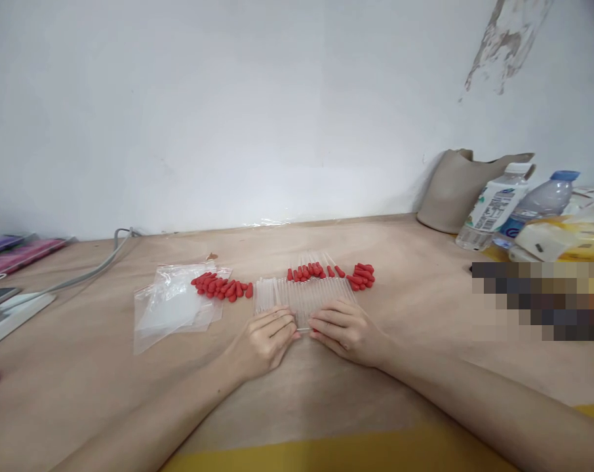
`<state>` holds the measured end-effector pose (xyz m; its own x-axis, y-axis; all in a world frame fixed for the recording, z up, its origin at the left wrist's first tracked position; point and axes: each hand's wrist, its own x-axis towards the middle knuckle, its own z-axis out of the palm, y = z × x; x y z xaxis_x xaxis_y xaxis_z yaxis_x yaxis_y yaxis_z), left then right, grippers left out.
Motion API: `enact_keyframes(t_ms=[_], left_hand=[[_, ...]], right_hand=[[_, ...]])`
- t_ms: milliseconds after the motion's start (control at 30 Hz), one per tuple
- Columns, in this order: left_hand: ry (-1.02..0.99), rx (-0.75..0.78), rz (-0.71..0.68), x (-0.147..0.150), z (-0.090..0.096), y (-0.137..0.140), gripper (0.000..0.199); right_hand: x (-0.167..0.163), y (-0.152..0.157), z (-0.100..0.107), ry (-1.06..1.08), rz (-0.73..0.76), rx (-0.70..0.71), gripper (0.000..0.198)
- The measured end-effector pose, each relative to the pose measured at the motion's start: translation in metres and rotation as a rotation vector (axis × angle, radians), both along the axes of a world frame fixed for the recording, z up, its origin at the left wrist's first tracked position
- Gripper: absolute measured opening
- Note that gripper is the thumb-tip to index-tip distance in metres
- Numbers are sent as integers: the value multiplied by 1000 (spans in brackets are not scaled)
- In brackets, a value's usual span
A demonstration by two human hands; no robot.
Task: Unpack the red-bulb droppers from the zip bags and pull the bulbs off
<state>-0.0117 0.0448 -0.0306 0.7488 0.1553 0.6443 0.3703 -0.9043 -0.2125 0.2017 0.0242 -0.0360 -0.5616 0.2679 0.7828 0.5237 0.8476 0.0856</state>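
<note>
Many clear, thin dropper tubes [297,298] lie side by side in a row in front of my hands. My left hand [265,341] is closed on one end of a dropper tube [303,330] held level near the row's front edge. At its other end my right hand [349,331] is closed, with a bit of red showing at its fingertips, seemingly a rubber bulb. Loose red rubber bulbs [221,286] lie left of the row, and another small heap of red bulbs [362,276] lies right. Beyond the row, several tubes carry red bulbs [305,271].
Clear plastic bags [174,305] lie at left. A grey cable [93,272] runs to a white power strip [19,321]. At right stand a beige container [454,190], a labelled bottle [494,206] and a blue-capped bottle [543,200]. A white wall [228,118] rises behind the table.
</note>
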Motion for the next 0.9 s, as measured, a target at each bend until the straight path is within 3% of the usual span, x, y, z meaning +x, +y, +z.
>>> enact_keyframes(t_ms=[300, 433, 533, 633, 733, 800, 900], left_hand=[[-8, -51, -37, -5, 1, -3, 11], [-128, -62, 11, -21, -1, 4, 15], [-250, -80, 117, -30, 1, 12, 16], [-289, -118, 197, -29, 4, 17, 17], [-277, -128, 257, -23, 7, 21, 26], [-267, -128, 297, -20, 7, 22, 32], [-275, -112, 304, -20, 7, 22, 36]], right_hand=[[6, -6, 2, -44, 5, 129, 11], [24, 0, 7, 17, -47, 109, 11], [50, 16, 16, 300, -240, -45, 10], [81, 38, 23, 572, -403, -301, 19], [111, 61, 17, 803, -541, -509, 28], [124, 73, 7, 1033, -545, -670, 35], [131, 84, -8, 1103, -523, -784, 35]])
